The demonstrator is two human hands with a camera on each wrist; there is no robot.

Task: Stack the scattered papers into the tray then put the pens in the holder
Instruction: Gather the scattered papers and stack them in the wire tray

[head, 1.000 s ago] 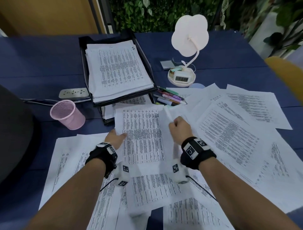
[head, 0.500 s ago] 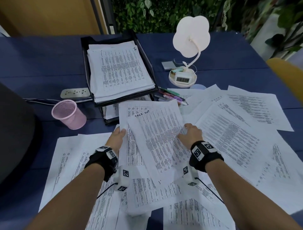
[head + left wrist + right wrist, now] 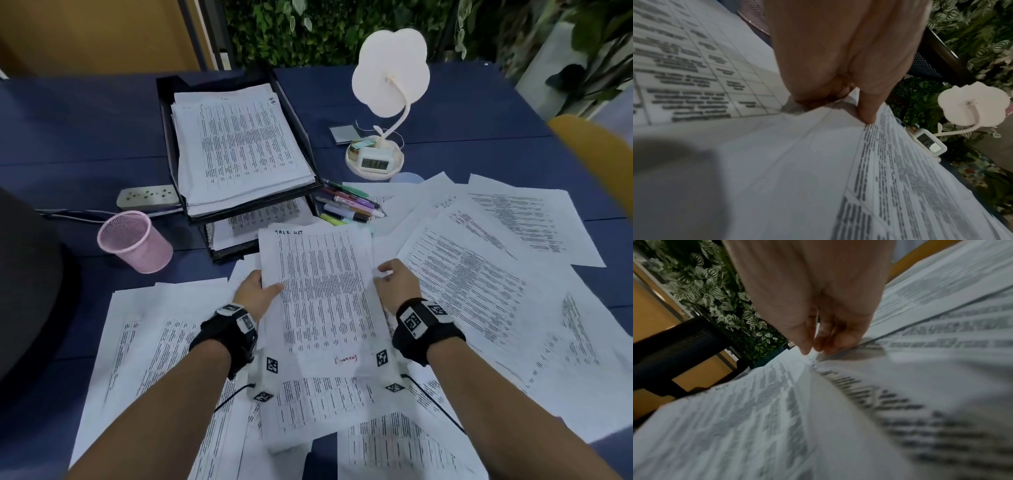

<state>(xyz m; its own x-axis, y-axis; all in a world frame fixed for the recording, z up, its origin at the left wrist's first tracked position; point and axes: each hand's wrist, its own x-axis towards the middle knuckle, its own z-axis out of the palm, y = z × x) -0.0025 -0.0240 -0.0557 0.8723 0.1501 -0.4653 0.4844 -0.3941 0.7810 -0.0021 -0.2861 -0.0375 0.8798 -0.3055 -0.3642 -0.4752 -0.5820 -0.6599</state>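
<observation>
A small stack of printed sheets (image 3: 322,294) lies squared up in front of me, over other scattered papers (image 3: 472,274). My left hand (image 3: 257,291) grips its left edge, thumb on top (image 3: 865,112). My right hand (image 3: 394,277) pinches the right edge (image 3: 813,347). The black two-tier tray (image 3: 178,150) stands behind, its top tier full of papers (image 3: 239,147). Several coloured pens (image 3: 349,205) lie just right of the tray. The pink mesh holder (image 3: 133,241) stands to the left, with nothing showing inside.
A white flower-shaped lamp with a small clock (image 3: 375,161) stands behind the pens. A grey power strip (image 3: 147,197) and its cable lie left of the tray. A dark chair back (image 3: 24,274) fills the left edge and a yellow chair (image 3: 596,147) the right.
My right hand has brought a sheet from the right onto the one under my left hand. Both hands now hold the aligned stack by its side edges.
</observation>
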